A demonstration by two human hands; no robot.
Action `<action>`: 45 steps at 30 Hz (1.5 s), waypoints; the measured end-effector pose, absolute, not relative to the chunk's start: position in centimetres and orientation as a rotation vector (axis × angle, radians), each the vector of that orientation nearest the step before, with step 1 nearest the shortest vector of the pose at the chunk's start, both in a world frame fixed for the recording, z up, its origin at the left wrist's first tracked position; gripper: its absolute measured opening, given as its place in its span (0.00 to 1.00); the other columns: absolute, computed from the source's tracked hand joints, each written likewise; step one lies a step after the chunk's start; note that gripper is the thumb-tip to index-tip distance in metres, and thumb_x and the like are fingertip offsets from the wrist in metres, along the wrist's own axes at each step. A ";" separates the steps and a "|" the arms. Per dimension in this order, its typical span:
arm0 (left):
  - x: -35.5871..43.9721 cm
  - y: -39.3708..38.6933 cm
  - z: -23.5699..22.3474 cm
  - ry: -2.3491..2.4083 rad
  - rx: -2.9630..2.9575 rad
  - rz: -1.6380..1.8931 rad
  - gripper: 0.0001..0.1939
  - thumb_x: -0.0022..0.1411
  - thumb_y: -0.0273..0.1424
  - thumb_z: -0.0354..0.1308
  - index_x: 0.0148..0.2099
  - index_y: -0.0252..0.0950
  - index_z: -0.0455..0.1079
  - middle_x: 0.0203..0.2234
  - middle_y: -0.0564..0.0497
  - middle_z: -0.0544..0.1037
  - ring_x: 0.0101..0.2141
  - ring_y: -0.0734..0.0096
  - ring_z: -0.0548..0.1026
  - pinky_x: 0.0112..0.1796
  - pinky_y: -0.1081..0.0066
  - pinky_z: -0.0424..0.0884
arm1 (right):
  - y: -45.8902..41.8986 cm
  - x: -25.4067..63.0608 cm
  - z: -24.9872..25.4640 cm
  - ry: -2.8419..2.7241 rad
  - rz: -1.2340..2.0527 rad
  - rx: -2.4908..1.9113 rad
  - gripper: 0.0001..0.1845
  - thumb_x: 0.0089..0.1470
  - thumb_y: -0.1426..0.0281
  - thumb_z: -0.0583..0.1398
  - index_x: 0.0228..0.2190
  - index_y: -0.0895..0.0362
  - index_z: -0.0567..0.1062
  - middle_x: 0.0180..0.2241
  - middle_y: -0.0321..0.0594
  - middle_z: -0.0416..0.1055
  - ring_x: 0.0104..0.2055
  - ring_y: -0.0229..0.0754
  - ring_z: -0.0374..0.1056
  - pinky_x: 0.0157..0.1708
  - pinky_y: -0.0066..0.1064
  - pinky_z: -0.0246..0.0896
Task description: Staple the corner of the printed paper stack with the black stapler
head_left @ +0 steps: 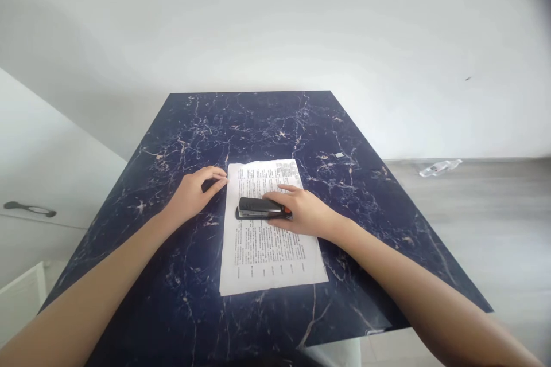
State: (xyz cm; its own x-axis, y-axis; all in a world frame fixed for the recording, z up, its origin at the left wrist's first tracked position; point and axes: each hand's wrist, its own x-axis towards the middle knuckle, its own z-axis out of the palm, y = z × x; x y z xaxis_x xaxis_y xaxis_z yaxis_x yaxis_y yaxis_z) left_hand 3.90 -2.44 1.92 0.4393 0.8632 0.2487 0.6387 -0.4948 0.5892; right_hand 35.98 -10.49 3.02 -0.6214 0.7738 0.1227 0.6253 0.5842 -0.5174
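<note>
A black stapler (258,206) lies across the upper middle of a printed stack of paper (275,252), its front end pointing left. My right hand (303,209) is wrapped round the stapler's right end, where a bit of orange shows by the fingers. At the paper's left edge, near its upper corner, my left hand (200,189) has its thumb and fingertips brought together in a pinch. Those fingertips meet right at the edge of the paper. How many sheets lie in the stack I cannot tell.
The paper lies on a dark blue marbled table (258,120) with a white wall behind it. A small pale scrap (340,155) sits on the table at right. On the floor at right lies a clear plastic item (439,168). A white cabinet with a dark handle (30,209) stands left.
</note>
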 end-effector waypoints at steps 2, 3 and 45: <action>4.0 -2.3 1.9 1.254 2.347 0.646 0.13 0.74 0.43 0.58 0.53 0.43 0.75 0.47 0.50 0.83 0.49 0.59 0.80 0.54 0.57 0.72 | -11.1 37.5 3.3 -2.492 0.630 -1.157 0.24 0.63 0.62 0.65 0.59 0.51 0.73 0.43 0.40 0.81 0.48 0.50 0.78 0.64 0.53 0.65; 4.0 -2.3 1.8 1.246 2.379 0.609 0.13 0.74 0.42 0.57 0.54 0.43 0.75 0.48 0.50 0.82 0.49 0.58 0.80 0.55 0.56 0.72 | -11.7 38.6 3.3 -2.493 0.628 -1.168 0.25 0.63 0.60 0.65 0.59 0.51 0.73 0.42 0.39 0.82 0.48 0.51 0.79 0.67 0.54 0.62; -4.6 1.5 3.4 2.203 2.223 0.815 0.21 0.73 0.43 0.52 0.55 0.33 0.74 0.53 0.39 0.79 0.59 0.41 0.72 0.63 0.45 0.63 | -12.6 53.6 6.9 -2.286 0.967 -1.243 0.37 0.55 0.41 0.66 0.60 0.43 0.78 0.58 0.43 0.78 0.59 0.58 0.75 0.57 0.49 0.72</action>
